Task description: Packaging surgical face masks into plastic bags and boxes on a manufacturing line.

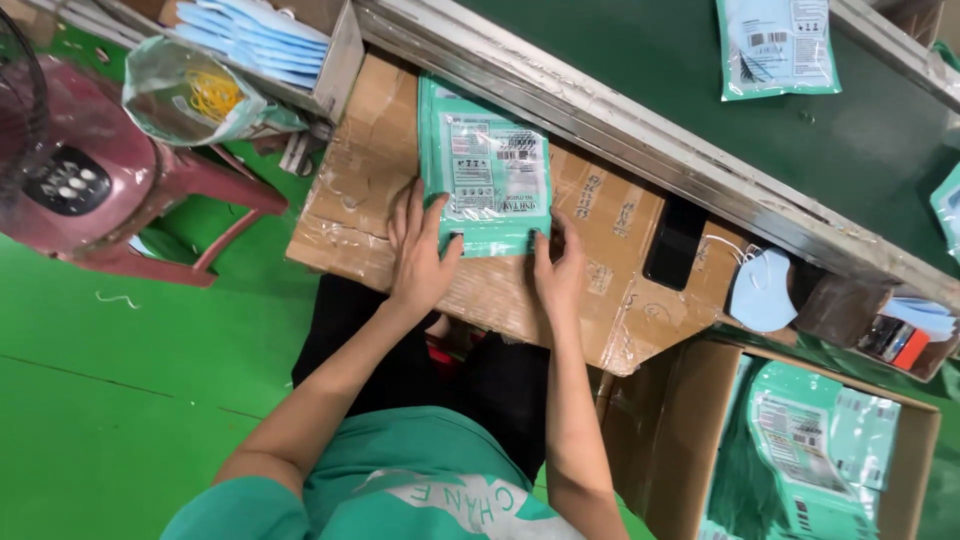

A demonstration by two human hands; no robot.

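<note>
You have a teal pouch (487, 180) lying flat on the cardboard surface (610, 240) over your lap, its top end against the metal rail (640, 150) of the belt. Your left hand (420, 250) lies spread over the lower left corner, and your right hand (560, 270) pinches the lower right corner between thumb and fingers. Press evenly along the bottom edge and keep the pouch square to the rail so that it does not skew. A black phone (675, 242) and a blue mask (762, 290) lie to the right, near the cardboard's edge; left of the pouch there is bare cardboard for sliding.
</note>
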